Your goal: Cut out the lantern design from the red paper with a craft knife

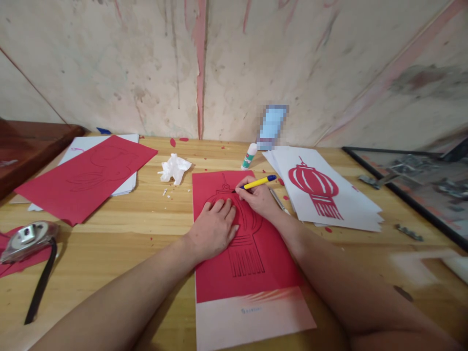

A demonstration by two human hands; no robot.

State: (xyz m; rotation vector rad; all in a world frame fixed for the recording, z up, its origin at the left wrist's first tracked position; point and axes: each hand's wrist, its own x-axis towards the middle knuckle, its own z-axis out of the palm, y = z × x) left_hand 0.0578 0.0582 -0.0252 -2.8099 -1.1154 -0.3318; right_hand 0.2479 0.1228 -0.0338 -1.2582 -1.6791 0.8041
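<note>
A sheet of red paper (pixel 212 280) lies in front of me with a lantern drawn on it in dark lines, tassels towards me. Under it a pale printed sheet (pixel 256 321) sticks out at the near end. My left hand (pixel 215 226) rests flat on the red paper, fingers spread over the lantern's left side. Pinched in my right hand (pixel 258 197) is a yellow pen (pixel 258 183) with blue ends, its tip at the lantern's top. Just right of that hand a slim craft knife (pixel 280 201) lies partly hidden by my wrist.
White sheets (pixel 351 209) bearing a red cut-paper lantern (pixel 313 183) lie right. A glue stick (pixel 249 157) and phone (pixel 272 126) stand behind. Crumpled tissue (pixel 174 168), another drawn red sheet (pixel 91 178) and a tape measure (pixel 29 239) are left. A black-edged panel (pixel 405 192) borders the right.
</note>
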